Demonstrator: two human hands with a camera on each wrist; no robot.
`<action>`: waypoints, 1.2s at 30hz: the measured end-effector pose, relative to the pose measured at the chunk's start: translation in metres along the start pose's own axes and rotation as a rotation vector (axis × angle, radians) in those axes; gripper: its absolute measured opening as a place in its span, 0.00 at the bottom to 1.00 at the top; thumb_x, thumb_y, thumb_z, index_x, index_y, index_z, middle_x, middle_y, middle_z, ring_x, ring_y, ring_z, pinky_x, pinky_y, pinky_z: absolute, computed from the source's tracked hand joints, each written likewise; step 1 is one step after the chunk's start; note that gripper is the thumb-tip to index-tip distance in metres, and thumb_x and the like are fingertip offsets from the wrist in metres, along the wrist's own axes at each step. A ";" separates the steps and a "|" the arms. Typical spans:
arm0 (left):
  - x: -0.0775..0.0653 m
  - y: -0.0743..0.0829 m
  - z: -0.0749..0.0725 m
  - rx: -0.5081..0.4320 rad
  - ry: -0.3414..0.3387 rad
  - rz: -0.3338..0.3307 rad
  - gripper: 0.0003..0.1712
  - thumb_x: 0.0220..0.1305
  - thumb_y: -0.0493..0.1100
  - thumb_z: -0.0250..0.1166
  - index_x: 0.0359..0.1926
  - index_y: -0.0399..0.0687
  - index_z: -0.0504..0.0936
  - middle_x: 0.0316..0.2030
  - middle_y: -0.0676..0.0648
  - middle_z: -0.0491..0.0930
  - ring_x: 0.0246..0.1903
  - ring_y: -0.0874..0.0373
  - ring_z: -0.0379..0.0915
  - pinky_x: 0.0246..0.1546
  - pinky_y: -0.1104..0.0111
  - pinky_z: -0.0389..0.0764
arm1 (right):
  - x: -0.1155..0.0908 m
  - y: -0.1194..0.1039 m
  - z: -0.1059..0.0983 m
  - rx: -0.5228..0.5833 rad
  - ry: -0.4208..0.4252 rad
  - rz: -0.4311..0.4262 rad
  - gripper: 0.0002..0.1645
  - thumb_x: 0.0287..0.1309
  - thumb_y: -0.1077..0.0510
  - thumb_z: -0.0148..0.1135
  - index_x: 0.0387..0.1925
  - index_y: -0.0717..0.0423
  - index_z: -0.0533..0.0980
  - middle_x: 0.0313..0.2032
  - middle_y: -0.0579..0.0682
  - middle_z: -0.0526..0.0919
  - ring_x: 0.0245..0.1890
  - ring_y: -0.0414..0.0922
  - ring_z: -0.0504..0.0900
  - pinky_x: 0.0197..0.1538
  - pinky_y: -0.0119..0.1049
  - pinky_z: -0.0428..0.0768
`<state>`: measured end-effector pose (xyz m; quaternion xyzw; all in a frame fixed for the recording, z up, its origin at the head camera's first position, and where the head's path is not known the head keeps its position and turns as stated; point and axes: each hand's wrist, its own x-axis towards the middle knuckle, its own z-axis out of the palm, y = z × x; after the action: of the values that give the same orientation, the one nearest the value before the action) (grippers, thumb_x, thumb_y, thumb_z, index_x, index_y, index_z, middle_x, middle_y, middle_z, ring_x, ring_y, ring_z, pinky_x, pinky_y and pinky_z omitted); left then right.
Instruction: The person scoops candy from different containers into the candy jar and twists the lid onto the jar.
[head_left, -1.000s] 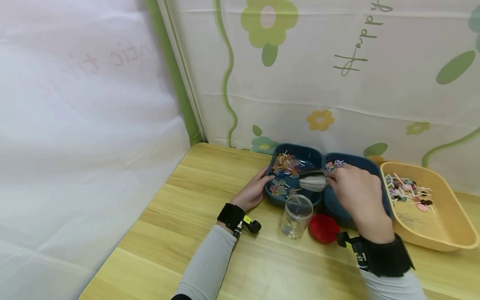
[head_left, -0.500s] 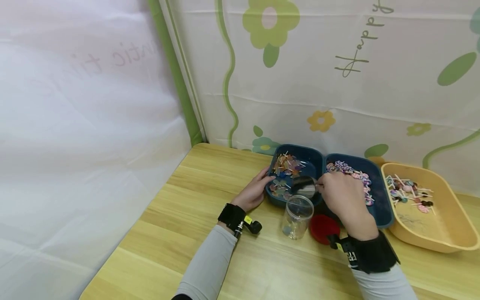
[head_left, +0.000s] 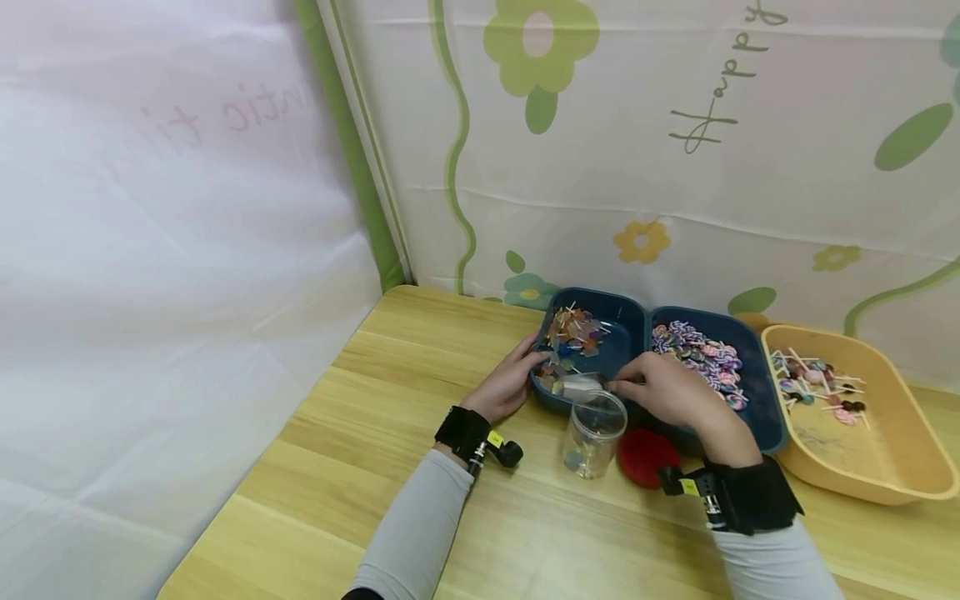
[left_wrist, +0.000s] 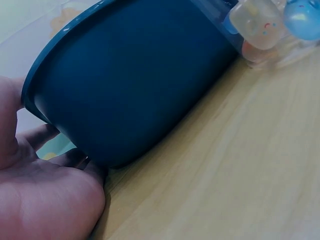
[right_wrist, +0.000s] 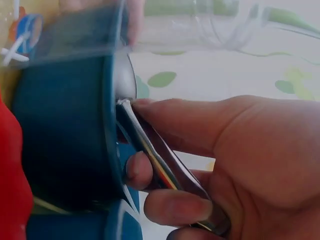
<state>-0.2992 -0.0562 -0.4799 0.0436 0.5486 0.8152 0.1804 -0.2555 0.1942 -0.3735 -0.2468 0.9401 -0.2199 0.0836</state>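
Note:
My right hand [head_left: 678,404] grips a shiny metal scoop by its handle [right_wrist: 160,160], thumb along the top and fingers curled beneath. The scoop's bowl [head_left: 581,383] dips into the near part of the left blue bin [head_left: 626,337], against pale miniature lollipops [head_left: 553,371]. Farther back in that bin lies a heap of amber lollipops [head_left: 576,327]. With thumb at the rim and fingers against the outer wall, my left hand [head_left: 510,383] holds the bin's left side. Just in front stands an uncapped clear jar [head_left: 592,442] with a few small pieces at its bottom.
A red lid [head_left: 647,457] lies right of the jar. The second blue bin [head_left: 768,417] holds swirled lollipops [head_left: 705,358]. Beyond it, a yellow tray [head_left: 900,442] carries mixed lollipops [head_left: 813,379]. A patterned curtain [head_left: 570,183] hangs behind the table.
My right hand has moved left and down from over the second blue bin. The scoop has gone lower into the left bin's near side. My left hand keeps its place.

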 end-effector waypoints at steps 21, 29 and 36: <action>0.000 0.000 0.000 0.018 0.004 -0.002 0.35 0.79 0.41 0.54 0.81 0.63 0.56 0.81 0.50 0.44 0.77 0.56 0.45 0.73 0.62 0.54 | 0.005 0.001 0.008 -0.122 0.122 0.051 0.12 0.69 0.52 0.65 0.43 0.53 0.90 0.39 0.52 0.89 0.32 0.45 0.82 0.32 0.41 0.78; -0.001 -0.001 0.000 0.025 0.014 -0.003 0.34 0.79 0.43 0.55 0.80 0.64 0.57 0.82 0.50 0.38 0.80 0.54 0.31 0.78 0.57 0.43 | 0.012 -0.002 0.025 -0.159 0.261 0.013 0.10 0.69 0.53 0.66 0.38 0.50 0.90 0.28 0.47 0.86 0.23 0.43 0.76 0.23 0.38 0.68; -0.003 0.000 0.001 0.013 0.004 -0.005 0.32 0.82 0.49 0.52 0.81 0.62 0.56 0.82 0.49 0.39 0.80 0.53 0.33 0.78 0.57 0.45 | 0.010 0.022 0.013 0.034 0.209 -0.067 0.13 0.72 0.54 0.62 0.47 0.56 0.88 0.43 0.53 0.89 0.37 0.45 0.83 0.38 0.42 0.79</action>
<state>-0.2963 -0.0567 -0.4792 0.0416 0.5543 0.8114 0.1809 -0.2697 0.2016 -0.3952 -0.2523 0.9310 -0.2632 -0.0178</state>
